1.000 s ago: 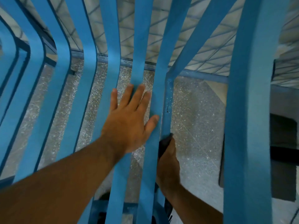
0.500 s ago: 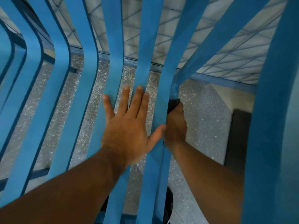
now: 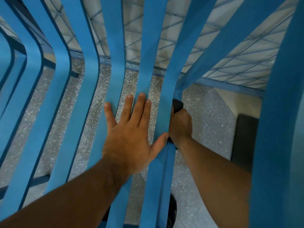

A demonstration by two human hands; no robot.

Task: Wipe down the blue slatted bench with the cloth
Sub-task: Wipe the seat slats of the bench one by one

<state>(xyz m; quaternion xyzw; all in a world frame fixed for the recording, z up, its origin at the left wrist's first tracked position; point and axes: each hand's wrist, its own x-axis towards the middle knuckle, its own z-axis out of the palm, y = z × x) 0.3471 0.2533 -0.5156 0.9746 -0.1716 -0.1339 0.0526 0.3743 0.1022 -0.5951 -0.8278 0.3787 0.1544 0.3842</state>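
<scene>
The blue slatted bench point(image 3: 92, 99) fills the view, its slats running away from me and bending up into the backrest. My left hand point(image 3: 130, 129) lies flat on the seat slats, fingers straight and spread, thumb touching the slat to its right. My right hand point(image 3: 181, 125) reaches below the seat through a gap and grips a dark cloth point(image 3: 177, 104) against the blue frame bar under the slats. Only the cloth's top end shows above the fist.
Speckled grey floor point(image 3: 209, 119) shows between the slats. A tiled wall point(image 3: 238, 51) with a blue base strip stands behind the backrest. A wide blue armrest or end slat point(image 3: 279, 129) rises on the right. A dark panel point(image 3: 243, 137) stands low at the right.
My right hand slid the cloth away from me along the bar under the slats, then stayed near its far end. My left hand has stayed flat on the slats.
</scene>
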